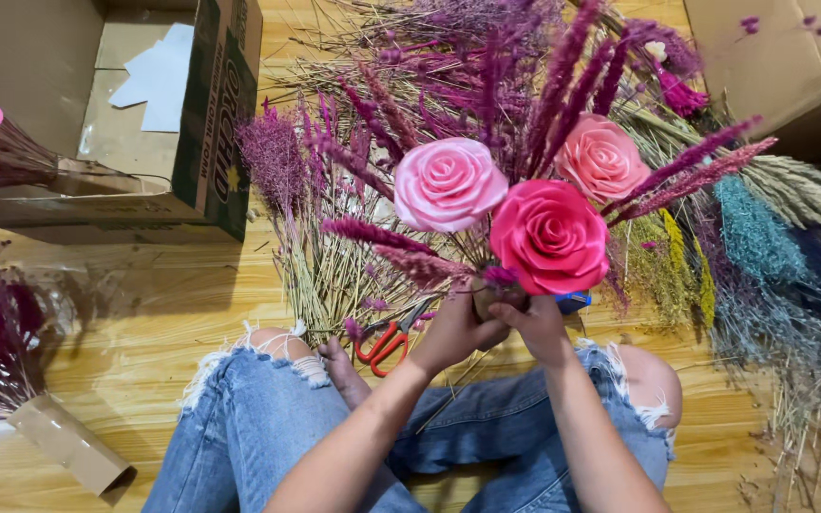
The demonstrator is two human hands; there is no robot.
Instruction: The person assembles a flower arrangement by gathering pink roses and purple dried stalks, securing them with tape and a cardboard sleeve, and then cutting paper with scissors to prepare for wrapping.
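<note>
Head view: both hands met at the base of a bouquet (515, 204) held upright above the lap. The left hand (453, 332) was wrapped around the gathered stems from the left, and the right hand (539, 328) closed on them from the right — the two touching where they gripped. Above the hands sat three roses: a pale pink one (447, 183), a deep pink one (551, 236) and a salmon one (601, 158), with purple plumes (563, 76) rising between them. Red-handled scissors (387, 340) lay on the wooden floor (144, 313) just left of the left hand, beside a knee in torn jeans (268, 408). Dried grasses (334, 266) were heaped behind the bouquet — teal and yellow bunches (753, 233) to the right. An open cardboard box (144, 123) stood at upper left, and a paper-wrapped purple bunch (11, 361) lay at lower left.
</note>
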